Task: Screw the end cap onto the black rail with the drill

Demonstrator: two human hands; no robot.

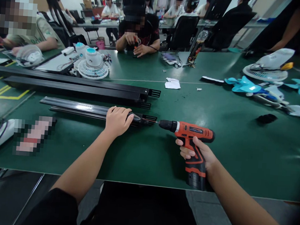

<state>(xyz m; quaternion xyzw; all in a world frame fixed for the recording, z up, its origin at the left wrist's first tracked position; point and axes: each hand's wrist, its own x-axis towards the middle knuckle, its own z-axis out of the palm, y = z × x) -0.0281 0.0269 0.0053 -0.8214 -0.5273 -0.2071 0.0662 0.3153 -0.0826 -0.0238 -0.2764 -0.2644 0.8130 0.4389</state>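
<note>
My left hand [118, 121] is wrapped over a long black rail [80, 106] near its right end, pressing it to the green table [146, 164]. The rail ends in a slotted black bracket [149, 119]. In my right hand [201, 152] is an orange and black cordless drill [195, 130], held by its grip. The drill lies level and points left, its thin bit touching or nearly touching the bracket end. I cannot tell whether the bit sits on a screw. Behind the rail lie two more long black rails [89, 89] with similar slotted ends.
A white fan [93, 70] stands at the back left. Blue fan blades [242, 86] and a white fan part [266, 71] lie at the right. White paper [172, 83] and a small black piece [267, 118] are on the table. A person [139, 28] works across from me.
</note>
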